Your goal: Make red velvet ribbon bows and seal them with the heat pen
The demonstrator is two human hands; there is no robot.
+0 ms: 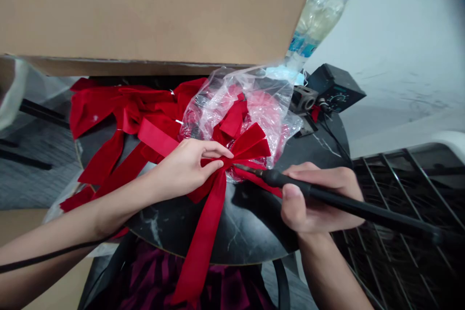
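My left hand pinches the middle of a red velvet bow between thumb and fingers. One long tail of this bow hangs down over the table's front edge. In my right hand is a black soldering iron, gripped like a pen. Its metal tip reaches the bow's centre, close to my left fingertips; whether it touches the fabric I cannot tell. Behind the bow lies a clear plastic bag with red pieces in it. More red bows are piled on the left.
A round black marbled table carries everything. A large cardboard box stands at the back. On the right are a black control box with a dial, an iron stand, and two bottles. A black wire rack is beside the table.
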